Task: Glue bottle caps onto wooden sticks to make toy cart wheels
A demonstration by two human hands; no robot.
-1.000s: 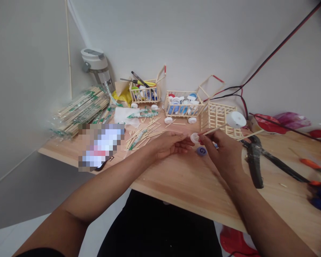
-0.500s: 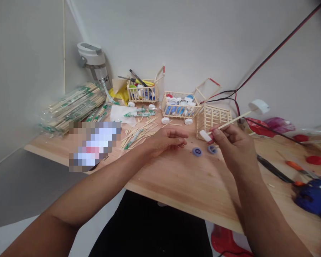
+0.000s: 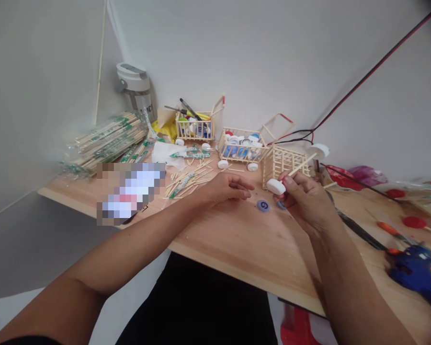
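Observation:
Pinched between the thumb and fingers of my right hand (image 3: 309,203) is a wooden stick (image 3: 302,165) with a white bottle cap on each end. The near cap (image 3: 276,186) sits just beyond my fingertips, and the far cap (image 3: 319,151) points up and away. My left hand (image 3: 232,188) hovers over the table with its fingers loosely apart, holding nothing. Between the hands lies a blue cap (image 3: 263,206); a second one (image 3: 282,204) is partly hidden by my right hand. Behind that hand rests a stick-built basket (image 3: 289,160) without visible wheels.
Two stick carts, one (image 3: 196,128) with pens and caps, another (image 3: 242,143) full of caps, stand by the wall. Loose sticks (image 3: 192,177), a phone (image 3: 132,194) and bundled sticks (image 3: 104,141) lie left. A blue glue gun (image 3: 414,268) and black-handled tool (image 3: 361,230) lie right.
My right hand has turned the capped stick, so the near cap shows more of its round face and the far cap sits lower and further left. My left hand has barely moved.

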